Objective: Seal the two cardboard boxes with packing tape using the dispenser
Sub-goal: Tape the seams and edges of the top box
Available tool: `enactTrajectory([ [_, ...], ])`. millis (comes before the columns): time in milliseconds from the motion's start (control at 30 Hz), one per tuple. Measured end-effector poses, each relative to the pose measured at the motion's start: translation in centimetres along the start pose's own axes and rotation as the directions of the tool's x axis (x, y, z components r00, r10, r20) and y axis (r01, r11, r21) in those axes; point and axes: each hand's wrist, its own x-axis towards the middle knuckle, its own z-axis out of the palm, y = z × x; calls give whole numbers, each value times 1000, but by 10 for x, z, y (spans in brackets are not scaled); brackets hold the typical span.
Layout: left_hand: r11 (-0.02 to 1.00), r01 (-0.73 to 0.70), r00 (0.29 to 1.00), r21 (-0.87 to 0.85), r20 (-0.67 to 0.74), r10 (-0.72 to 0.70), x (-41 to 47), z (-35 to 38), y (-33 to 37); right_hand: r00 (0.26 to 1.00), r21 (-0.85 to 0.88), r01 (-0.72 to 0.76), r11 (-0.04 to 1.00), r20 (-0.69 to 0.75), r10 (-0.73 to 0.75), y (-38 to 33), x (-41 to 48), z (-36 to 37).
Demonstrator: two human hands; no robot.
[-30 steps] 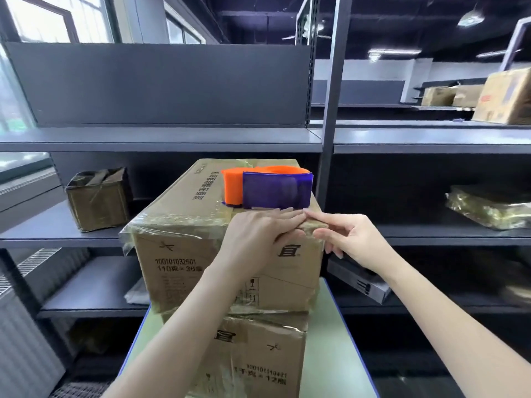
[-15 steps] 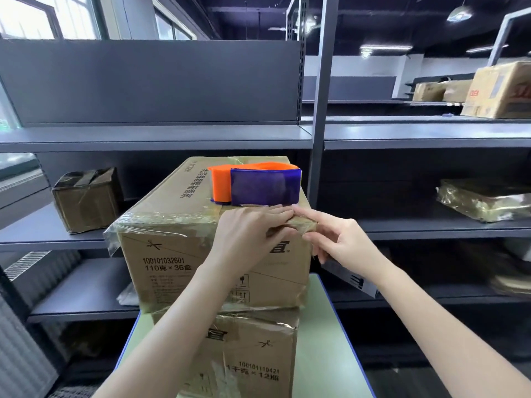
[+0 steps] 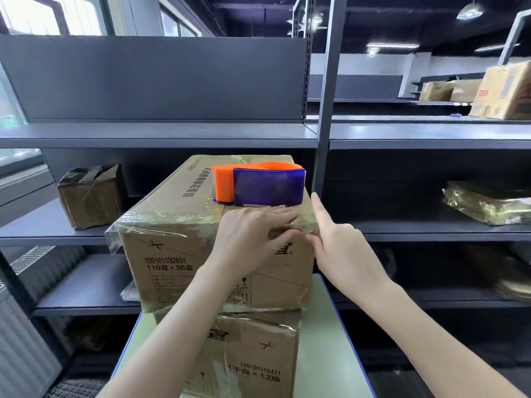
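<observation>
Two cardboard boxes are stacked. The upper box (image 3: 172, 254) rests on the lower box (image 3: 258, 354). An orange and purple tape dispenser (image 3: 258, 183) stands on top of the upper box, free of both hands. Clear tape (image 3: 161, 222) runs along the upper box's near top edge. My left hand (image 3: 253, 234) lies flat over that taped edge, fingers straight and pressing it down. My right hand (image 3: 339, 242) is at the box's right corner, index finger raised and straight, other fingers against the box side.
The boxes stand on a green-topped table (image 3: 324, 340) with a blue edge. Grey metal shelving (image 3: 172, 136) is behind, with an upright post (image 3: 324, 110) close to the box's right. A small taped box (image 3: 89, 193) sits on the left shelf, a wrapped parcel (image 3: 485, 202) on the right.
My right hand has slid right off the taped edge to the box's corner, its index finger now lifted. My left hand still presses the tape. The dispenser has not moved.
</observation>
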Motion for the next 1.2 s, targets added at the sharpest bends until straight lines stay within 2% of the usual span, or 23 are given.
enactTrajectory([
  [67, 1000, -2, 1000, -10, 13, 2, 0, 0, -1, 1000, -164, 13, 986, -22, -17, -11, -5, 3],
  [133, 1000, -9, 999, -24, 32, 9, 1, 1, -2, 1000, -213, 13, 977, -8, -15, -18, -6, 4],
  [367, 1000, -19, 996, -24, 85, 21, 1, 0, -3, 989, -22, -148, 989, 22, 148, -32, 4, -4],
  [433, 999, -19, 995, -30, 95, 22, 1, -1, -4, 961, 148, -248, 957, 163, 224, -29, 17, -14],
  [500, 999, -34, 993, -24, 110, 36, 1, -1, -4, 899, 331, -381, 863, 350, 262, -25, 29, -26],
  [567, 998, -65, 991, -21, 117, 67, 1, -1, -3, 876, 322, -388, 864, 419, 237, -28, 32, -33],
  [667, 992, -111, 985, -53, 126, 117, 1, -4, -5, 933, 29, -185, 982, 318, 166, -36, 29, -31],
  [700, 990, -120, 982, -69, 140, 129, 1, -7, -6, 936, 31, -158, 987, 322, 139, -39, 28, -30],
  [767, 985, -79, 978, -155, 180, 107, 0, -12, -7, 926, 277, -183, 943, 371, 71, -43, 30, -29],
  [833, 961, 43, 978, -274, 207, 15, -1, -24, -9, 966, 437, -105, 893, 258, -12, -43, 37, -30],
  [867, 953, 88, 982, -289, 188, -34, -1, -32, -12, 986, 446, -18, 895, 157, -58, -42, 41, -30],
  [933, 973, 126, 987, -193, 122, -103, -4, -52, -22, 979, 286, 201, 937, -40, -198, -43, 49, -28],
  [967, 980, 154, 983, -124, 122, -139, -6, -62, -30, 960, 212, 278, 937, -60, -272, -46, 52, -26],
  [1000, 978, 199, 969, -60, 160, -188, -9, -72, -39, 938, 189, 344, 920, -30, -345, -50, 56, -21],
  [1100, 948, 312, 896, 67, 311, -317, -23, -91, -73, 835, 181, 491, 852, 183, -520, -64, 71, 1],
  [1200, 942, 296, 862, 158, 381, -335, -36, -100, -94, 738, 69, 602, 795, 332, -588, -73, 78, 22],
])
